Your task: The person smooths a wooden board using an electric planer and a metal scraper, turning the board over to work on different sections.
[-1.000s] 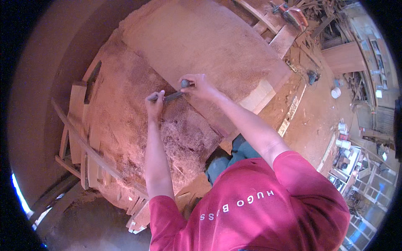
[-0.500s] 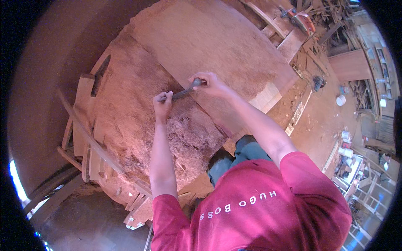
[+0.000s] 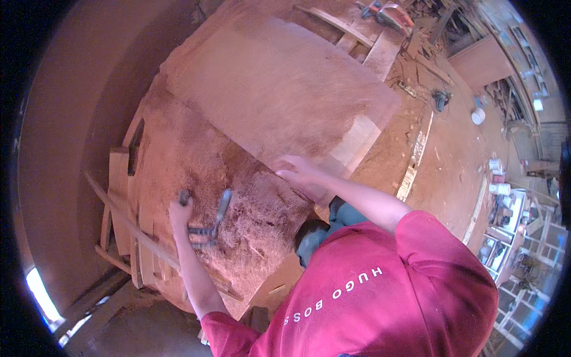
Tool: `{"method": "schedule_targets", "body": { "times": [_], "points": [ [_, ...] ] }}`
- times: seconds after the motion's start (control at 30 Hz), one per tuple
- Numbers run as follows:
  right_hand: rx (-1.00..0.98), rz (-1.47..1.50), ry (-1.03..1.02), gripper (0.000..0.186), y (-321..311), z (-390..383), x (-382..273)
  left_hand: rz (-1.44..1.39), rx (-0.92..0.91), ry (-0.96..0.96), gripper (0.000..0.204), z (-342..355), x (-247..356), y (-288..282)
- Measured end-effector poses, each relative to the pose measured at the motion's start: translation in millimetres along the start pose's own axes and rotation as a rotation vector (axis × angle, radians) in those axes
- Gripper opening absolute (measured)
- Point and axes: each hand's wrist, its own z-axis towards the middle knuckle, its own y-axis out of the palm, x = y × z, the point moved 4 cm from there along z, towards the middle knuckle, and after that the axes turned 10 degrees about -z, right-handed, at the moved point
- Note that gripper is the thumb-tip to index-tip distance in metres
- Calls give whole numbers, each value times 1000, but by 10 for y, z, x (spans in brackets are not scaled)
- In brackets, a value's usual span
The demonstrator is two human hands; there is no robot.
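My left hand (image 3: 180, 213) is closed around one grip of a dark two-handled tool that looks like a drawknife (image 3: 205, 235). Its other, bluish grip (image 3: 224, 204) sticks up free, and the bar between the grips is smeared by motion. The tool is over a bed of shavings and sawdust (image 3: 262, 211). My right hand (image 3: 295, 169) is empty, its fingers apart and loosely bent, over the near edge of a wide, dust-covered wooden board (image 3: 267, 77).
Timber pieces (image 3: 119, 178) and a long thin strip (image 3: 128, 223) line the left side. A red power saw (image 3: 389, 15) sits beyond the board. On the floor to the right are a dark power tool (image 3: 441, 100), a white bucket (image 3: 477, 116) and a long batten (image 3: 416, 157).
My right hand has let go of the tool and moved toward me. My left hand has carried the tool left and nearer, swinging it around. The view has shifted.
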Motion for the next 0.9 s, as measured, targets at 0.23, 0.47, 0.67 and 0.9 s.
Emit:
{"method": "schedule_targets", "body": {
  "times": [0.23,0.47,0.67,0.9],
  "points": [
    [231,86,733,27,-1047,-1522,1610,-22,384,139,49,-708,-324,561],
    [509,-335,616,24,-2527,-1847,2421,-614,-50,48,29,-1910,1660,2287],
    [548,-651,438,46,-3706,-1335,3055,-751,-133,-55,64,-2894,2138,3938],
    [180,-572,667,75,-4368,-746,3844,-455,-184,-437,102,-2874,2835,3897]
  ]
}}
